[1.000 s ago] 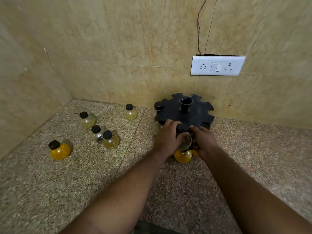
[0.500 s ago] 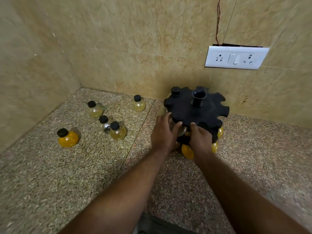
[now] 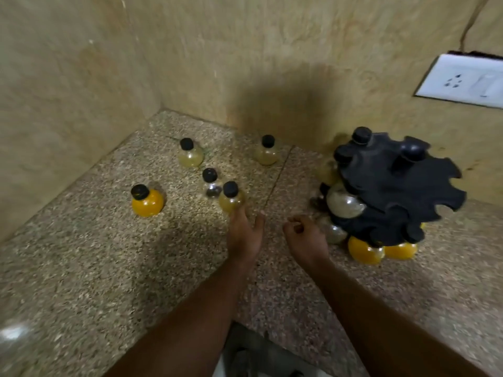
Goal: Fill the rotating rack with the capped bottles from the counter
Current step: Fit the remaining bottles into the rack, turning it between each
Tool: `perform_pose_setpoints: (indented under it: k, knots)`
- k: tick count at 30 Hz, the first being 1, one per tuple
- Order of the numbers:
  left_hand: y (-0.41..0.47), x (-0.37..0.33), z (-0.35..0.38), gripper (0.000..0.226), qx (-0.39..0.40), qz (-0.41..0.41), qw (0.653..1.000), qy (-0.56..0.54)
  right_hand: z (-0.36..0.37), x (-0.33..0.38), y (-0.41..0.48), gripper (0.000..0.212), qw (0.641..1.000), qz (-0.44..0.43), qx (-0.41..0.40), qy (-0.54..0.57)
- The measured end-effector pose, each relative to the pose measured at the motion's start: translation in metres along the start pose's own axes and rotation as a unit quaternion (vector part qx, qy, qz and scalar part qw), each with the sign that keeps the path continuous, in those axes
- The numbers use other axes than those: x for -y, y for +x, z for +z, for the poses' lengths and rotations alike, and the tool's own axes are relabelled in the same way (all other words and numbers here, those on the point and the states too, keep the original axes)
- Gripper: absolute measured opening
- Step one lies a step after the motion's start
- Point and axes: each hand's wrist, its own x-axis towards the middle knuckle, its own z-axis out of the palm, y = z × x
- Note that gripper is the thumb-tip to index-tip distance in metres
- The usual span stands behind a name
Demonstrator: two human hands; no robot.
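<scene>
The left hand (image 3: 245, 235) is spread, fingers straight and thumb out, stretched forward to the small round glass bottle of amber liquid with a black cap (image 3: 231, 198), the nearest loose one and so probably the next pick. Blur hides whether the fingertips (image 3: 239, 213) touch its base. Just beyond that bottle stands a clear round bottle with a black cap (image 3: 211, 186), almost against it, so the grasp will need to close without knocking the neighbour. Further left of the left hand sits a bright orange capped bottle (image 3: 147, 201), and well ahead of it two pale yellow capped bottles (image 3: 190, 153) (image 3: 266, 153), all upright on the speckled granite counter (image 3: 109, 268). The right hand (image 3: 306, 236) hangs with fingers loosely curled and holds nothing, near the black notched plastic rotating rack (image 3: 394, 191) on its right, likely kept there to steady or turn it. The rack carries a few bottles by their necks, among them a clear round one (image 3: 344, 204) and two orange ones (image 3: 364, 250) lower down; several upper slots look vacant.
</scene>
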Motion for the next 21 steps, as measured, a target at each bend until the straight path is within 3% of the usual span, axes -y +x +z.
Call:
perform_pose_setpoints:
  k: [5,10,13,21]
  knots:
    - [0.021,0.023,-0.026,0.068,-0.068,-0.035,0.997,-0.001,0.051,0.017,0.013,0.069,0.983,-0.040,0.095,-0.154]
    - [0.051,0.041,-0.042,0.071,-0.055,0.009,0.997,0.051,0.089,0.021,0.021,0.095,0.928,-0.052,0.190,-0.316]
    - [0.068,0.047,-0.048,0.068,-0.030,0.063,0.994,0.088,0.106,0.019,0.024,0.107,0.905,-0.034,0.234,-0.354]
    - [0.101,0.042,-0.049,0.057,0.034,0.138,0.981,0.131,0.116,0.019,0.032,0.126,0.891,-0.027,0.236,-0.386]
